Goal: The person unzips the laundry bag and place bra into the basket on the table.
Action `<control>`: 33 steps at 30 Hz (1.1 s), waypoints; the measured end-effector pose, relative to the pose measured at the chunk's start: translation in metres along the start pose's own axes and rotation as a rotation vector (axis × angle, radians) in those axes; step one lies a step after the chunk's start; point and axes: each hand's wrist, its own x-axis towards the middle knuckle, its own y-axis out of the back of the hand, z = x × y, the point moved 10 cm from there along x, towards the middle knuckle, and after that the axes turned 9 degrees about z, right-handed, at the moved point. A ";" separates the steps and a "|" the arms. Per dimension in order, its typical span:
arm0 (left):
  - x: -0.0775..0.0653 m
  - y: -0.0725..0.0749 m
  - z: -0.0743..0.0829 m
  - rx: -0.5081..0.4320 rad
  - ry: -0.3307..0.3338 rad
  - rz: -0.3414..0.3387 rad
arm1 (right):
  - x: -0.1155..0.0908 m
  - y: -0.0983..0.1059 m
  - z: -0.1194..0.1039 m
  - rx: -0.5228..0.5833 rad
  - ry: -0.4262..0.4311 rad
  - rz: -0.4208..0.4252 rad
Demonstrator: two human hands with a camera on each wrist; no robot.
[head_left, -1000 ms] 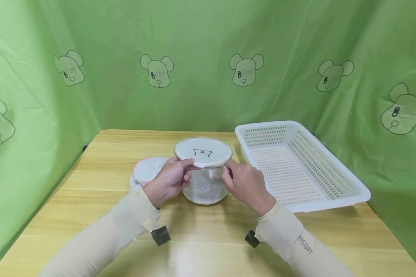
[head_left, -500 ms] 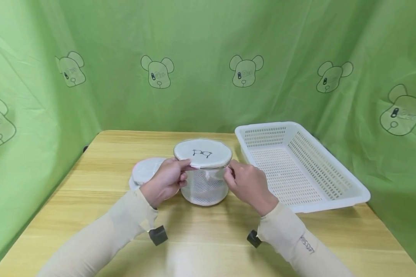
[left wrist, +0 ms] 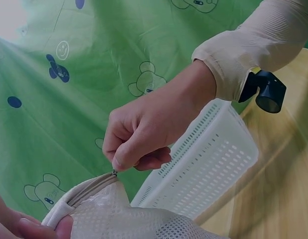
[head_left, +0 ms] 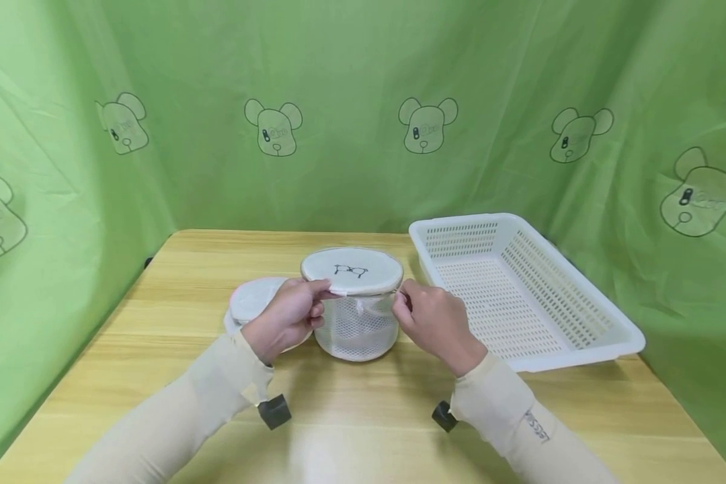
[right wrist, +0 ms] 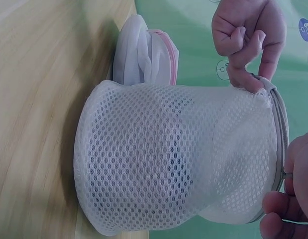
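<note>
A white cylindrical mesh laundry bag [head_left: 357, 326] stands upright on the table, its flat round lid [head_left: 372, 263] printed with a pair of glasses. My left hand [head_left: 287, 312] pinches the lid's near-left edge between thumb and fingers. At the right of the rim, my right hand [head_left: 435, 319] is curled and pinches the zipper pull [left wrist: 114, 173]. The grey zipper [right wrist: 280, 119] runs around under the lid. Bluish-dark patches show through the mesh wall [right wrist: 178, 139]. Behind my left hand lies a second white bag with pink trim [head_left: 254, 299], low and flattened, partly hidden.
A large white slotted plastic basket [head_left: 593, 359] stands on the right of the wooden table [head_left: 363, 430], close beyond my right hand. Green curtain [head_left: 351, 181] with bear-head prints hangs around the back and sides.
My right hand has shifted slightly right along the rim with the zipper pull. The bag has moved a touch left; my left hand keeps its pinch on the edge.
</note>
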 end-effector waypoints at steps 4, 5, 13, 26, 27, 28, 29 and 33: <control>0.000 0.000 0.000 0.007 -0.006 -0.007 | 0.000 0.002 0.001 -0.003 0.007 0.022; 0.000 0.000 0.000 0.008 -0.008 -0.007 | 0.000 0.002 0.002 -0.004 0.007 0.026; -0.001 0.003 0.001 0.022 -0.009 -0.015 | -0.001 0.002 0.005 -0.009 0.000 0.016; -0.003 0.008 0.003 0.052 -0.018 -0.027 | -0.003 -0.001 0.015 -0.024 -0.049 -0.031; -0.003 0.008 0.003 0.053 -0.019 -0.031 | -0.003 -0.002 0.015 -0.025 -0.051 -0.037; -0.003 0.009 0.003 0.054 -0.020 -0.033 | -0.003 -0.002 0.015 -0.025 -0.050 -0.040; -0.002 0.009 0.003 0.053 -0.021 -0.035 | -0.003 -0.002 0.015 -0.024 -0.047 -0.044; -0.002 0.009 0.003 0.047 -0.022 -0.026 | -0.003 -0.002 0.011 -0.004 -0.025 -0.045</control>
